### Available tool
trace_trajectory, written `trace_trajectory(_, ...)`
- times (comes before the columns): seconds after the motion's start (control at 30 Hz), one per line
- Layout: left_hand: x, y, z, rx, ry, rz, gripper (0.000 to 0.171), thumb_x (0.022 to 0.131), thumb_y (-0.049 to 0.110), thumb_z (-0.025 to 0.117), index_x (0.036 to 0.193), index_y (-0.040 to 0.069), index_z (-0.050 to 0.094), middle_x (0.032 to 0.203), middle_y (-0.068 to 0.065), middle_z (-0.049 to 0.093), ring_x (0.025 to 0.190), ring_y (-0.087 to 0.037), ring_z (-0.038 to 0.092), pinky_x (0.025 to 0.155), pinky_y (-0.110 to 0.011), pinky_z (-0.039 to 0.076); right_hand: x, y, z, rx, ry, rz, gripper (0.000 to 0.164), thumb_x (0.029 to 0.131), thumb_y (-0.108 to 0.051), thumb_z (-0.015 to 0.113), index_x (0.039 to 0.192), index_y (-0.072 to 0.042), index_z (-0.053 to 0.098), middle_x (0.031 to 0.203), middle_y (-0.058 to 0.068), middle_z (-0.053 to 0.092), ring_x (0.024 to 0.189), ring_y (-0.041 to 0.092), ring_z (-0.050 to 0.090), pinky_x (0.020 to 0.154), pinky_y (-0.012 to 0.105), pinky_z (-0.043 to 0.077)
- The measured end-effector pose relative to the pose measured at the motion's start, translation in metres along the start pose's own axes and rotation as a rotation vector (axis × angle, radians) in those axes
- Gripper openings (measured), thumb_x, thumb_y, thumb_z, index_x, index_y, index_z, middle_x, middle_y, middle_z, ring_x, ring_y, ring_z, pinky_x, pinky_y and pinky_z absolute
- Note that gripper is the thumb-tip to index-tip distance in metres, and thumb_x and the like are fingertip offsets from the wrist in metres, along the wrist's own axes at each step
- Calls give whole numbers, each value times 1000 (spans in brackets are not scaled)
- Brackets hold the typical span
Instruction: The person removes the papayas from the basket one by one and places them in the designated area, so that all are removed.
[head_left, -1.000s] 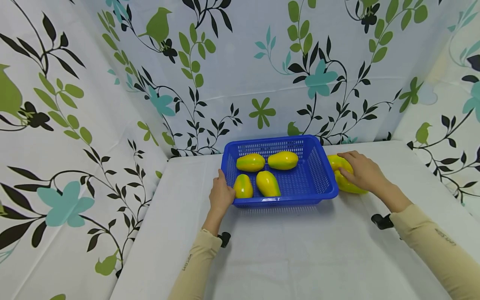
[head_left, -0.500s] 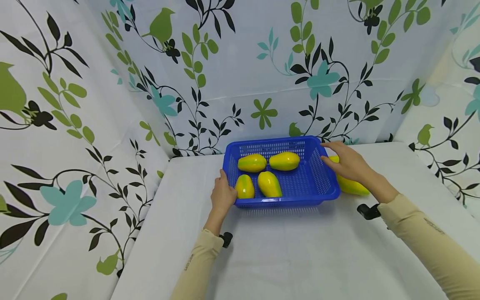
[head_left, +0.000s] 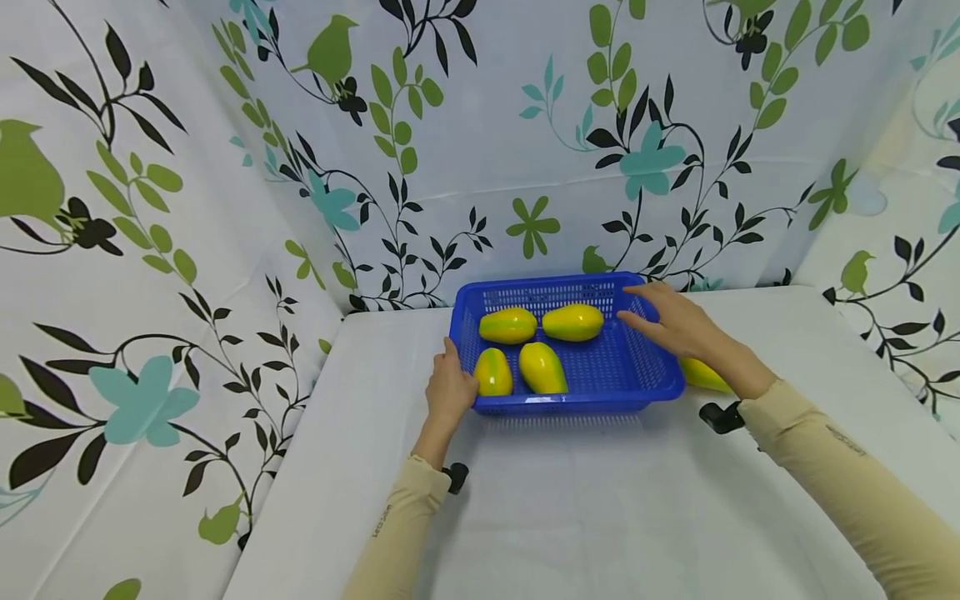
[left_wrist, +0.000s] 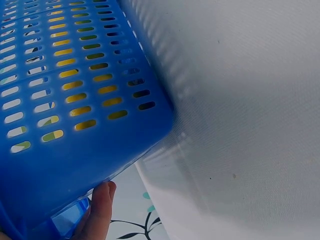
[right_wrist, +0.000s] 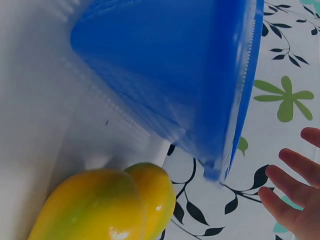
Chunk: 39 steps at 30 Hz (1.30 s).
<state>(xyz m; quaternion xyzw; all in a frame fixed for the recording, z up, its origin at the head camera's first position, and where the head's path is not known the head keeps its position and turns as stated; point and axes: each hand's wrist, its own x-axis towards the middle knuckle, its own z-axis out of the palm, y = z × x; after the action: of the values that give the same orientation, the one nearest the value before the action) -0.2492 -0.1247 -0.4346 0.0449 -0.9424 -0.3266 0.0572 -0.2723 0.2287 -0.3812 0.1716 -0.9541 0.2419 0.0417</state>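
Observation:
A blue perforated plastic basket (head_left: 577,403) stands on the white table, with several yellow-green papaya-like fruits (head_left: 542,368) inside its left and middle part. My left hand (head_left: 450,388) holds the basket's left rim near the front corner; in the left wrist view one finger (left_wrist: 101,207) shows at the rim. My right hand (head_left: 673,323) hovers over the basket's right side, fingers spread, holding nothing. Outside the basket, to its right, lies more of the same fruit (head_left: 703,375), partly hidden by my right forearm. In the right wrist view, two fruits (right_wrist: 95,210) lie together beside the basket.
The white-covered table (head_left: 570,500) extends in front and to both sides of the basket. A white curtain (head_left: 465,150) printed with leaves, birds and flowers rises close behind the basket and along both sides.
My right hand has let go of the fruit at the right and moved left over the basket's right rim, with nothing in it. My left hand stays on the left rim.

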Motion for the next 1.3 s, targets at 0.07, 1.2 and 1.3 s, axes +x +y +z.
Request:
trace_trajectory(0.07,1,0,0,-1,3,-1,74,84,-2,55,152,-6,27,132,-33,49,96,-45,63,81,-57,53,5,-4,2,1,-6,-11,63,99,-44,53,144,-1,46,148,29,38,132,50,39,98,70,36)
trace_trajectory(1.2,4,0,1,21,-7,-12,75,85,-1,56,153,-6,26,132,-33,49,100,-45,62,84,-58,51,61,-57,62,91,-212,-20,69,97,-49,52,144,1,46,144,23,47,135,41,40,109,59,31)
trace_trajectory(1.3,4,0,2,12,-10,-13,74,85,-2,56,152,-6,26,133,-33,48,102,-46,62,86,-59,51,62,-59,70,75,-233,-34,71,97,-48,53,144,4,45,145,24,47,135,41,40,110,58,31)
